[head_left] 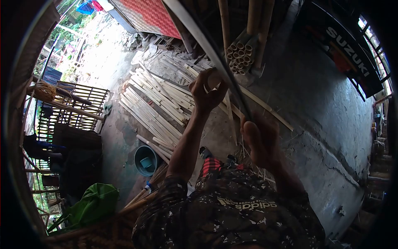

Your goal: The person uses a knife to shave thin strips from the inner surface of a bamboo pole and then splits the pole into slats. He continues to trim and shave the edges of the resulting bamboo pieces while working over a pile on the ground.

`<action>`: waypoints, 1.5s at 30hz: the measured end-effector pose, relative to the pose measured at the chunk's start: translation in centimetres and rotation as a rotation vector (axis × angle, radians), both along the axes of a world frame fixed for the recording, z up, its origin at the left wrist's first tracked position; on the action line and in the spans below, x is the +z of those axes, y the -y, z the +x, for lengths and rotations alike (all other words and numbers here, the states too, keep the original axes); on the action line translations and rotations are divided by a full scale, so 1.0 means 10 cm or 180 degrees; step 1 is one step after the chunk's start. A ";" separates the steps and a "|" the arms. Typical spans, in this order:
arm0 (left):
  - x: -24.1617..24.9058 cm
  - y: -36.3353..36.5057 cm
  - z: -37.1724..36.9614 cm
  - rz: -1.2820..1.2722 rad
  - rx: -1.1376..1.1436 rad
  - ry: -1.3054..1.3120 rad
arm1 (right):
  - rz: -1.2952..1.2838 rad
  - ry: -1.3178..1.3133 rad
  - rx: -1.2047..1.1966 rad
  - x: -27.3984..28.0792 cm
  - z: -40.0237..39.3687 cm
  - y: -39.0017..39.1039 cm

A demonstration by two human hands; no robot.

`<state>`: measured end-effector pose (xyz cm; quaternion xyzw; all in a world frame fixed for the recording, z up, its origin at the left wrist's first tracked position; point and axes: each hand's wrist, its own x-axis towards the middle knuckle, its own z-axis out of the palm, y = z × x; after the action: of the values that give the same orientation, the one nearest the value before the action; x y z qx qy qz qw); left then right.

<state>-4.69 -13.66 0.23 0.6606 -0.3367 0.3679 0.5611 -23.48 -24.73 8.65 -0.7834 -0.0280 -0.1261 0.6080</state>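
Observation:
My left hand (207,92) is closed around a bamboo pole (214,79), its pale round end showing between thumb and fingers. My right hand (259,139), slightly blurred, is wrapped round the near end of a long, dark, curved machete (222,64). The blade slants from the right fist up past the left hand to the top edge of the view and overlaps the pole's end. Its handle is hidden inside the fist. Below the hands, pale bamboo strips (155,93) lie spread over the floor.
Bamboo tubes (239,54) are bundled beside upright posts (253,18). A blue-green bucket (146,161) with a small container inside stands on the floor at left. Green cloth (94,203) lies lower left, near a slatted bamboo frame (87,97). A dark SUZUKI banner (346,50) hangs at right.

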 end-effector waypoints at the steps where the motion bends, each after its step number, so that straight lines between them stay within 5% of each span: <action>1: 0.07 0.01 -0.02 -0.0109 -0.0011 -0.0044 | 0.0111 0.0346 -0.0052 0.06 -0.02 -0.03; 5: 0.11 -0.01 0.01 -0.0057 -0.0033 -0.0020 | 0.0053 0.0495 -0.0041 0.17 -0.02 0.01; 11: -0.03 -0.03 0.06 -0.0102 0.0058 -0.0044 | -0.0243 -0.0428 -0.0036 -0.02 0.19 -0.06; 14: -0.03 -0.07 0.06 -0.0111 -0.0062 -0.0072 | 0.0300 -0.0658 0.0237 -0.11 0.20 -0.04; 17: -0.04 -0.08 0.05 -0.0245 -0.0143 -0.0161 | 0.2109 -0.1866 0.0749 0.08 0.17 0.01; 23: 0.01 -0.08 -0.05 -0.0134 0.0186 -0.0155 | 0.0078 -0.0461 0.0090 -0.03 0.10 -0.12; 32: 0.00 0.00 -0.04 -0.0445 0.0392 -0.0031 | -0.0393 0.0075 -0.0311 -0.09 0.12 -0.12; 41: -0.05 0.00 0.00 -0.0287 0.0522 -0.0077 | -0.0042 0.0358 -0.0163 -0.09 0.09 -0.13; 45: -0.01 -0.02 -0.03 -0.0264 0.0397 -0.0155 | -0.0232 -0.0113 -0.0151 -0.04 0.14 -0.11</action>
<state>-4.96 -13.43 0.17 0.6653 -0.2655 0.3996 0.5720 -22.08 -23.61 8.29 -0.8076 -0.0032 -0.1256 0.5762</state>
